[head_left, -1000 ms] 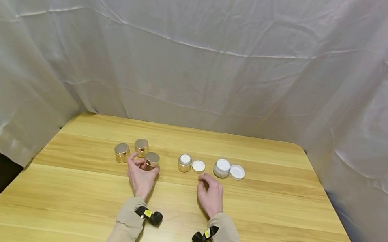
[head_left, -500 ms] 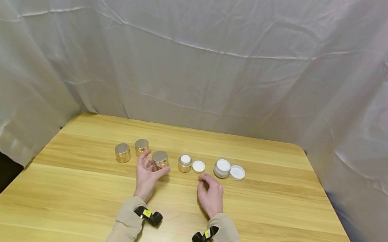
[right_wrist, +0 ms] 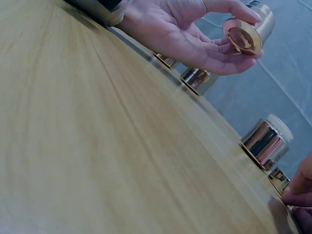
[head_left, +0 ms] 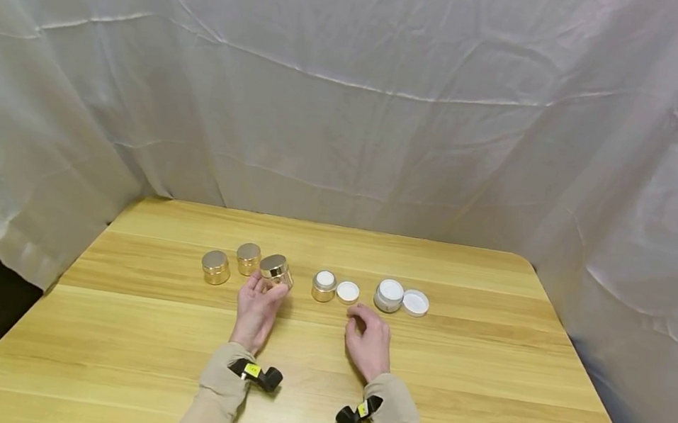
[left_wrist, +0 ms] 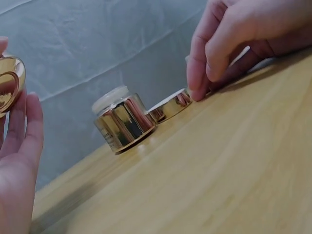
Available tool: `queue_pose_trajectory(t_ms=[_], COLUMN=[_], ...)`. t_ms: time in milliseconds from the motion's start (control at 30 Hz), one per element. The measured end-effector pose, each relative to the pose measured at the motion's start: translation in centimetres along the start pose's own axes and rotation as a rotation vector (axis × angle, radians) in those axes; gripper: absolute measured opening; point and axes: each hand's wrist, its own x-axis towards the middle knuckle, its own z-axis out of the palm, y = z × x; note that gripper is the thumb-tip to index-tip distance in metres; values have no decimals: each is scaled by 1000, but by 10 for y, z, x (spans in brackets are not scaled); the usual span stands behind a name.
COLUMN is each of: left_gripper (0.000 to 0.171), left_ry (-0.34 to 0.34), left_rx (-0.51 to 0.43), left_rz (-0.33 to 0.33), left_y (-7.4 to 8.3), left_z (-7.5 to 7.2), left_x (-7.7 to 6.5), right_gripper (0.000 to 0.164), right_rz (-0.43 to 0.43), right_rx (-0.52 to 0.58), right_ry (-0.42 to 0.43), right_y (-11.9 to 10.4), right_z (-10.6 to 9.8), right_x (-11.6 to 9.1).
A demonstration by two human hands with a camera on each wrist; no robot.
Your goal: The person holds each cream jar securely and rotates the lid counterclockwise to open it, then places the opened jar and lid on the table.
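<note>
My left hand (head_left: 253,314) grips a lidded gold cosmetic jar (head_left: 277,272) between thumb and fingers. The jar is lifted off the wood and tilted, and its shiny round underside shows in the right wrist view. Loosely curled, my right hand (head_left: 370,343) rests on the table and holds nothing. Its fingertips lie beside a gold lid (left_wrist: 170,105) that is turned white side up; whether they touch it I cannot tell. Left of that lid stands an uncapped gold jar (head_left: 324,288) with a white top. Behind my left hand are two closed gold jars, one nearer (head_left: 215,269) and one farther (head_left: 248,259).
A wider uncapped jar (head_left: 388,297) with a white top stands beyond my right hand, its white upturned lid (head_left: 415,303) close on its right. Grey cloth (head_left: 349,134) hangs behind the wooden table (head_left: 485,374) and along its sides.
My left hand has carried the gold jar rightward and up from beside the two closed jars, then tipped it. The right hand has stayed in place.
</note>
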Motion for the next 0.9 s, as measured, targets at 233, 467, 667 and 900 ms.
queue_pose_trajectory(t_ms=[233,467,667,900], left_gripper=[47,43,44,44], left_ry=[-187,-371,-463,-526], left_rx=[-263,-384,-460,-468], left_rz=[-84,-182,-254,-324], left_y=[4,3,-3,-10], left_z=[-7,-5,0,4], left_x=[-2,-6,-13,-22], right_gripper=[17,18,17,17], right_rz=[-49,-89,-38,-13], right_rx=[-9,-20,3,4], right_ry=[40,76,24,7], right_y=[1,3,1,0], right_z=[2,4,1,0], right_x=[0,0,0,1])
